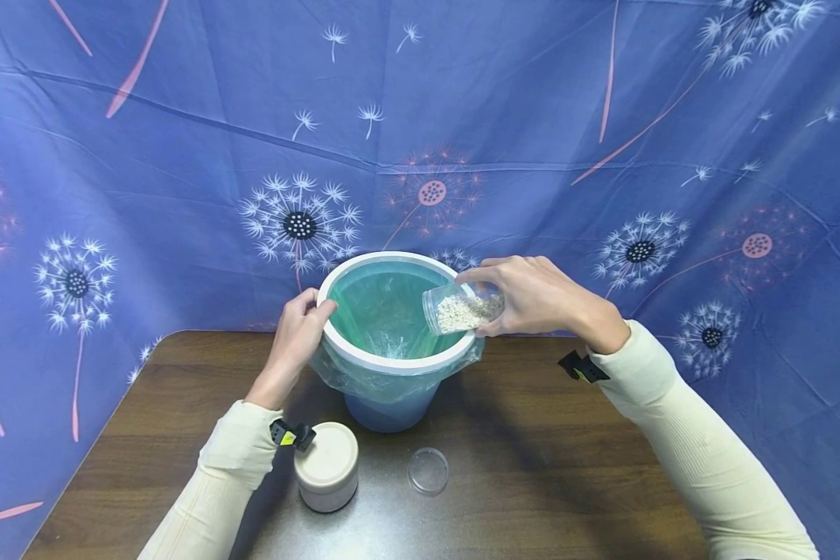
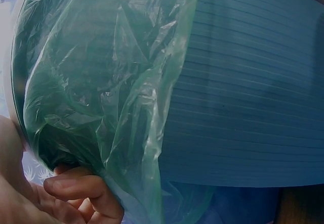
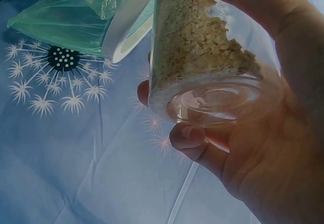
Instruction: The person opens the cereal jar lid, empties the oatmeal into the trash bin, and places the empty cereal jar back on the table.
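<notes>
A blue trash can (image 1: 392, 406) with a white rim (image 1: 385, 362) stands on the table, lined with a green plastic bag (image 2: 109, 77) folded down over its outside. My left hand (image 1: 299, 330) grips the rim on the left, thumb on top and fingers beneath at the bag. Over the right side of the rim, my right hand (image 1: 535, 295) holds a clear jar (image 1: 430, 311) tipped on its side, its mouth toward the can's inside. Pale flakes like oats (image 3: 195, 41) lie along the jar's lower wall. The can's bottom is hidden in the head view.
A cream-lidded round container (image 1: 327, 455) stands in front of the can, close by the left wrist. To its right, a clear round lid (image 1: 428, 471) lies on the brown wooden table (image 1: 567, 482). A blue dandelion-print cloth (image 1: 518, 101) hangs right behind the table.
</notes>
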Tool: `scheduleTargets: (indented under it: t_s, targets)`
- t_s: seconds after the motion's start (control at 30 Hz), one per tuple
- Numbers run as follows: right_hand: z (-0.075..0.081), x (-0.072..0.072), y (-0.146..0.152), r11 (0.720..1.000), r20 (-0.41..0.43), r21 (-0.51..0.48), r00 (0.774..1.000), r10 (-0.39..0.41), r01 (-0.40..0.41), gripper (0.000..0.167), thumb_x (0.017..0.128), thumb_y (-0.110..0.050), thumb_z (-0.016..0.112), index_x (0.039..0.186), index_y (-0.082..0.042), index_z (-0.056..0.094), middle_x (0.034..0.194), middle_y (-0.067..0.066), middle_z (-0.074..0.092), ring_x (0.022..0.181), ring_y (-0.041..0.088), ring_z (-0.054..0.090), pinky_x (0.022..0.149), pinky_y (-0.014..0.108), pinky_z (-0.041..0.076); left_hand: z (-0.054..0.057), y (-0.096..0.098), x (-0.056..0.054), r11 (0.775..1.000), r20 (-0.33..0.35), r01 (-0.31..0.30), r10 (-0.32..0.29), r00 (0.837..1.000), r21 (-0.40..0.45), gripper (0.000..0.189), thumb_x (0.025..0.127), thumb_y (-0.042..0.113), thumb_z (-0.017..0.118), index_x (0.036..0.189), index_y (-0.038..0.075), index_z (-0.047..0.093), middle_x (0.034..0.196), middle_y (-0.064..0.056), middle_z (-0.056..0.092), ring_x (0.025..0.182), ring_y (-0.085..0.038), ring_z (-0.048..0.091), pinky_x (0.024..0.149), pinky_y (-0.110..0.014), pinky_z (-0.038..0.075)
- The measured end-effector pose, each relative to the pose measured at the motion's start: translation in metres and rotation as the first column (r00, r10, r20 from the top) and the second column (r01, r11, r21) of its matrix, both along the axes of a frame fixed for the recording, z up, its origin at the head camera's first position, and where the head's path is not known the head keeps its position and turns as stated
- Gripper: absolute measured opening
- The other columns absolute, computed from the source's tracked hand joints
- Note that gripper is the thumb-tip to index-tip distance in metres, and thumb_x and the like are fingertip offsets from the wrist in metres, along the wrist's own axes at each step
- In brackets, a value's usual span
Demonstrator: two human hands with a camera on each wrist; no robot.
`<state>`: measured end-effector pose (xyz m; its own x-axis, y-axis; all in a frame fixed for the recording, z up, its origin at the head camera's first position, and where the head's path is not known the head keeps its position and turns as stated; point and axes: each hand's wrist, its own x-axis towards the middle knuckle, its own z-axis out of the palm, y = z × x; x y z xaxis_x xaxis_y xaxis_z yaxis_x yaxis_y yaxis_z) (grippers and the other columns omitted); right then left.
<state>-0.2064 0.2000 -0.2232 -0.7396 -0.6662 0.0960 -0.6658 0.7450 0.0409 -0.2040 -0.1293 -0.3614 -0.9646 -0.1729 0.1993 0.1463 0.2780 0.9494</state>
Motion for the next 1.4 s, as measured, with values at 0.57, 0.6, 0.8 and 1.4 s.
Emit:
scheduleTargets:
  t_s: [0.57, 0.6, 0.8, 1.4]
  targets:
    - [0.0017, -0.0022, -0.0011, 1.0, 0.013, 0.015, 1.0, -0.003, 0.002, 0.074, 0.075, -0.042, 0.096, 0.142, -0.023, 0.07, 0.118, 0.0, 0.071, 0.071, 0.012, 0.058, 0.061, 0.036, 0.046, -0.0004, 0.0004, -0.0002, 1.0, -0.002, -0.002, 0.002, 1.0, 0.002, 0.02, 0.097, 0.022, 0.062, 0.083, 0.01, 0.055, 0.069, 0.006, 0.048, 0.076, -0.02, 0.052, 0.07, -0.031, 0.041]
    - [0.0018, -0.0023, -0.0011, 1.0, 0.014, 0.016, 1.0, -0.002, 0.002, 0.074, 0.076, -0.042, 0.096, 0.142, -0.023, 0.07, 0.118, 0.0, 0.071, 0.071, 0.012, 0.058, 0.061, 0.036, 0.046, -0.0003, 0.0005, -0.0002, 1.0, -0.001, -0.001, 0.001, 1.0, 0.003, 0.02, 0.097, 0.022, 0.063, 0.084, 0.01, 0.055, 0.069, 0.005, 0.049, 0.077, -0.02, 0.053, 0.071, -0.031, 0.041]
    - [0.0026, -0.0029, -0.0011, 1.0, 0.018, 0.017, 1.0, 0.0, 0.0, 0.072, 0.076, -0.042, 0.095, 0.141, -0.024, 0.07, 0.118, 0.001, 0.071, 0.074, 0.012, 0.06, 0.062, 0.036, 0.047, 0.0004, 0.0006, 0.0002, 1.0, -0.001, 0.003, -0.003, 1.0, 0.008, 0.019, 0.098, 0.022, 0.063, 0.085, 0.009, 0.057, 0.071, 0.004, 0.052, 0.077, -0.019, 0.054, 0.071, -0.03, 0.042]
    - [0.004, -0.0044, -0.0039, 1.0, 0.023, 0.028, 1.0, 0.002, -0.002, 0.072, 0.075, -0.043, 0.095, 0.14, -0.024, 0.07, 0.113, 0.0, 0.072, 0.077, 0.014, 0.061, 0.064, 0.037, 0.049, 0.0011, 0.0009, 0.0009, 1.0, -0.001, -0.002, 0.002, 1.0, 0.003, 0.02, 0.098, 0.022, 0.063, 0.083, 0.01, 0.056, 0.072, 0.004, 0.052, 0.078, -0.019, 0.054, 0.072, -0.03, 0.042]
